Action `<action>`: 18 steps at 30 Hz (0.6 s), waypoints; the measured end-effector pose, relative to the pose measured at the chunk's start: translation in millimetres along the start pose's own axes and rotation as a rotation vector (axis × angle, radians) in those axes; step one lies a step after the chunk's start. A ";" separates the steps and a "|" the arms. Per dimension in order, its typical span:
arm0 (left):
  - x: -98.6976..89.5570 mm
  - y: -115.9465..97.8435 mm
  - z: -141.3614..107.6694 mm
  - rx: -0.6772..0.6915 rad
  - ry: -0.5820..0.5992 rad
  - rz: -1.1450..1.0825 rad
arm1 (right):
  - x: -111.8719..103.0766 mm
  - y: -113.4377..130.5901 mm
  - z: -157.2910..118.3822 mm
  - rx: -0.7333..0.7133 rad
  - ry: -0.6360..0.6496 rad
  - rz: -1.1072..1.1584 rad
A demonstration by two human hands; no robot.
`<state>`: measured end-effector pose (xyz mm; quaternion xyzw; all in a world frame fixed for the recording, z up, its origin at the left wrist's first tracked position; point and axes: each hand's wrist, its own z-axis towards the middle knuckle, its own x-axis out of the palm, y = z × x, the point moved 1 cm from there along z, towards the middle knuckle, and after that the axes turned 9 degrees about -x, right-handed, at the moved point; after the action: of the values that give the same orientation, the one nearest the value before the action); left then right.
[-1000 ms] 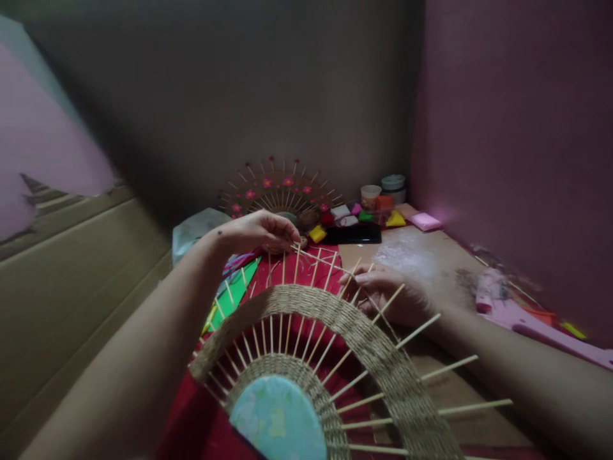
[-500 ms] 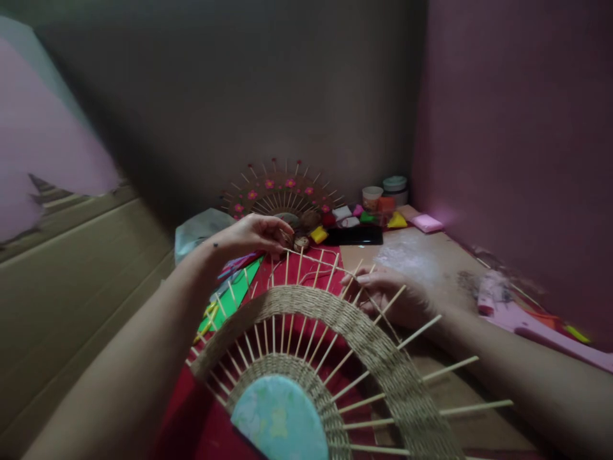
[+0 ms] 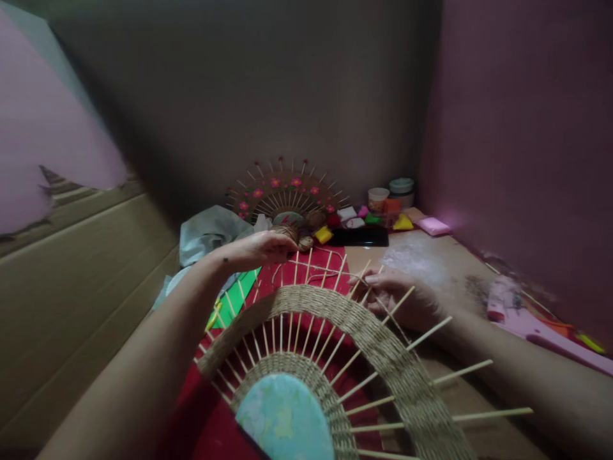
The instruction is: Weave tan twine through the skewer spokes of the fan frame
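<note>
A: State of the grip?
B: Left hand (image 3: 265, 247): fingertips pinched shut on the twine (image 3: 330, 271). Right hand (image 3: 400, 295): fingers curled in, apparently closed on it too; sticks partly hide them.
A: The work?
B: Woven fan (image 3: 306, 299) in front of the person, below both hands, its sticks (image 3: 430, 333) spread outward.
A: Hazards?
B: Uneven pull could slip the strand off a stick tip or bend a stick. Slack loops beyond the rim could snag on neighbouring tips. The right forearm, passing close behind the right-hand sticks, could knock them.
A: Clearances?
B: Left, cardboard (image 3: 86, 287) bounds the elbow. Ahead, twine balls (image 3: 305, 244) and a black phone-like slab (image 3: 366, 237) limit reach. Best room: above the hands, and over the bench (image 3: 460, 259) by the crumpled plastic (image 3: 414, 259).
</note>
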<state>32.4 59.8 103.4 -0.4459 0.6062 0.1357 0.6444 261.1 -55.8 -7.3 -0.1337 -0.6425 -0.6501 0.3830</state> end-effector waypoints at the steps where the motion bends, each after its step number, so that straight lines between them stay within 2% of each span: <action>1: -0.5 0.7 1.1 0.009 0.008 0.068 | 0.3 0.3 -0.2 0.002 0.003 0.002; 3: -1.9 2.6 2.1 0.026 -0.003 0.170 | 2.5 1.3 -1.1 0.003 0.005 0.017; 5: -3.3 5.5 1.5 0.033 -0.043 0.164 | 6.0 2.9 -2.5 -0.002 -0.008 0.045; 7: -3.5 9.4 -0.5 0.021 -0.057 0.034 | 9.2 4.3 -3.6 0.000 -0.037 0.083; 12: 2.3 23.6 -6.2 -0.118 0.071 -0.375 | 9.0 6.9 -1.4 0.067 -0.149 0.217; 15: 5.6 32.5 -8.5 -0.160 0.013 -0.533 | 3.7 9.4 1.8 0.119 -0.214 0.275; 18: 5.0 36.9 -12.9 -0.191 -0.074 -0.658 | -1.5 11.8 3.7 0.099 -0.180 0.281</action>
<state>-1.4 69.4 85.4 -0.6706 0.3905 -0.0073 0.6307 268.8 -50.4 0.9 -0.2607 -0.6805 -0.5433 0.4169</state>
